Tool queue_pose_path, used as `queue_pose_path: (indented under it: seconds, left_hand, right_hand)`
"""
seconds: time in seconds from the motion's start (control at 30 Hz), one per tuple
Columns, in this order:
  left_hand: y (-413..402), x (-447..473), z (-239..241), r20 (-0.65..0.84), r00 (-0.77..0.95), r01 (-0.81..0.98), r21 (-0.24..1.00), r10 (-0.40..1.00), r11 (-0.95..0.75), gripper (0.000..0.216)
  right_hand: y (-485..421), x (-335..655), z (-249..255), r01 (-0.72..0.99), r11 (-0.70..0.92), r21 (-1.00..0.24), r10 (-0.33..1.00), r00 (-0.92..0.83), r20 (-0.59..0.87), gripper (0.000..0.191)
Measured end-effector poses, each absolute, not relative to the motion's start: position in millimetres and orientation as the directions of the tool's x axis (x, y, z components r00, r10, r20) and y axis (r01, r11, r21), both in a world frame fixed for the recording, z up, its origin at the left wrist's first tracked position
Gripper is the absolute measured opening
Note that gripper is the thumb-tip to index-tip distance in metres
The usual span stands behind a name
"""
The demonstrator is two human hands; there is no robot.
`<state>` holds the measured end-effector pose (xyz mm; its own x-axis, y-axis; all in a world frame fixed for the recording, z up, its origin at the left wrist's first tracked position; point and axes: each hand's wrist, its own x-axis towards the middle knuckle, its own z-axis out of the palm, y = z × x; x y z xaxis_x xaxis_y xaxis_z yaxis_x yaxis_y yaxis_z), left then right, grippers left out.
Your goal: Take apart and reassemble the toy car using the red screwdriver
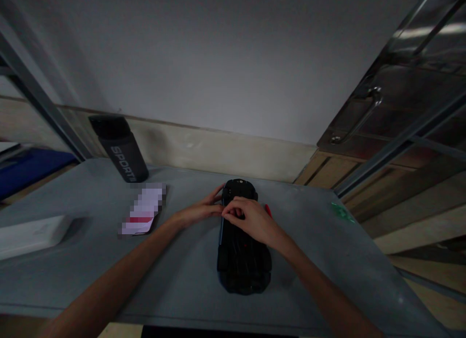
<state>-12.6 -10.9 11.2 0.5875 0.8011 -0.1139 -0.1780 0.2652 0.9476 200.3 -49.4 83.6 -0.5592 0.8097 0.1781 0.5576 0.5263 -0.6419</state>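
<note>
A black toy car (244, 265) lies upside down on the grey table, its wheels and dark underside facing up. Along its left side, my left hand (202, 209) grips the car's edge near the far end. Over the underside, my right hand (251, 217) is closed in a pinch, with the fingertips close to the car's left edge. Whatever those fingertips hold, if anything, is too small or hidden to make out. Just right of the car, a red object (268, 211) shows partly from behind my right hand.
At the back left of the table (174, 289) stands a dark bottle (122, 151) marked SPORT. A blurred-out phone-like item (143, 212) lies nearer, with a white box-like object (34, 235) left of it. Something green (342, 212) lies by the right edge. A wall (218, 76) rises behind.
</note>
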Motion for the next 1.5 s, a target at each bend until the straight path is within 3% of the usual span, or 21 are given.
queue_pose_path:
  seconds: [0.87, 1.2, 1.33, 1.4, 1.5]
  left_hand:
    - [-14.3, -12.6, 20.4, -0.136, 0.589, -0.172, 0.942, 0.797, 0.288, 0.107]
    - [-16.3, -12.6, 21.0, -0.144, 0.575, -0.155, 0.947, 0.805, 0.28, 0.103]
    - [-12.2, -12.4, 14.6, -0.113, 0.591, -0.165, 0.952, 0.798, 0.257, 0.108]
    - [-9.9, -13.1, 12.5, -0.086, 0.597, -0.147, 0.966, 0.798, 0.214, 0.111]
    - [-8.8, -15.0, 15.2, -0.042, 0.639, -0.101, 0.985, 0.768, 0.138, 0.118]
  right_hand:
    - [-48.8, 188.0, 90.9, 0.641, 0.423, -0.641, 0.871, -0.482, 0.092, 0.013]
    - [-40.9, 194.7, 83.8, 0.518, 0.401, -0.756, 0.842, -0.534, 0.08, 0.013]
    - [-34.1, 218.8, 80.0, 0.353, 0.428, -0.832, 0.853, -0.461, 0.243, 0.006]
    - [-30.1, 241.4, 74.2, 0.406, 0.447, -0.797, 0.889, -0.301, 0.346, 0.008]
    - [-24.5, 279.1, 59.4, 0.577, 0.406, -0.708, 0.91, -0.19, 0.368, 0.013]
